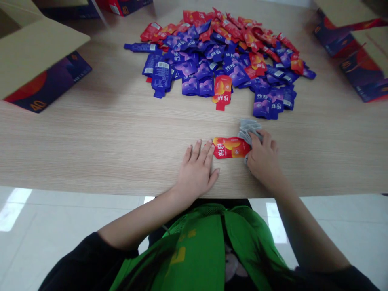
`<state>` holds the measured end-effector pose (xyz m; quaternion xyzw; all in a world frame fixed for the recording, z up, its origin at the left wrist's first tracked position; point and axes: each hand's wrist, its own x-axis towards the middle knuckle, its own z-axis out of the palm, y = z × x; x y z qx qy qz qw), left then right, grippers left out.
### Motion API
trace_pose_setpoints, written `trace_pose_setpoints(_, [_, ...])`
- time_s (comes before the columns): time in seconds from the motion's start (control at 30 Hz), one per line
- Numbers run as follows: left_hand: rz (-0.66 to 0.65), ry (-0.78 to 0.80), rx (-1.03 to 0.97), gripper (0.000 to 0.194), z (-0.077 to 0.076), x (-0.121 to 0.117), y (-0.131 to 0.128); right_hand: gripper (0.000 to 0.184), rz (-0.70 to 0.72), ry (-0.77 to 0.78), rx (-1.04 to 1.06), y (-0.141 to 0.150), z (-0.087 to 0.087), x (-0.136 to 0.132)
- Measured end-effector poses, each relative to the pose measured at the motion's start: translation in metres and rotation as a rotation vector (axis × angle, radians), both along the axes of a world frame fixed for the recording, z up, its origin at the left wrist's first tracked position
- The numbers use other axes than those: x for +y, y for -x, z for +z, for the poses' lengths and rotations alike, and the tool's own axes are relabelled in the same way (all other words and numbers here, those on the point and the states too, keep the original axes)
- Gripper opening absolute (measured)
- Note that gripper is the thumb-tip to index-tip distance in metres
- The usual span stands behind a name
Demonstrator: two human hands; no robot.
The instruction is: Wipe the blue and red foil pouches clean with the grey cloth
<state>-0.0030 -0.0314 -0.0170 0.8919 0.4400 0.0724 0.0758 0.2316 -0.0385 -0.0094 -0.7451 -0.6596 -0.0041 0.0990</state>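
The left hand (195, 173) lies palm down, fingers spread and nearly straight, with its fingertips on the left end of a red packet (232, 148); it grips nothing. The right hand (264, 159) is curled, its fingers closed on a bunched gray cloth (250, 130) at the right end of the red packet. Part of the gray cloth sticks out beyond the fingers on the far side of that end, and a small bit shows below it, beside the hand.

The red packet lies flat on the wooden table (91, 149), near its front edge, between the two hands, printed with orange shapes and white characters.

Beyond the red packet is a wide, loose pile of packets (224, 52), purple ones mostly toward the near side and red ones mostly toward the back. One red pouch (222, 91) lies at the pile's near edge, its narrow end pointing toward the red packet.

Well to the left of the red packet is an open box (57, 81) marked 40, with two more boxes partly visible behind it. Well to the right, on the far side, are two open cartons (366, 66), close together.

Nearer than the red packet, past the table edge, is a green vest (200, 242) over black sleeves.
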Motion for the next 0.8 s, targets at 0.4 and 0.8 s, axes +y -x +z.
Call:
trace_pose_setpoints(0.4, [-0.001,-0.001,-0.003,0.067,0.000,-0.001,0.000,0.048,0.339,-0.034,0.025,0.089,0.012,0.044])
trace_pose_setpoints(0.8, [-0.009,0.023,-0.024,0.070,0.002,0.000,-0.001,0.061,0.014,0.007,-0.028,-0.007,0.003,0.005])
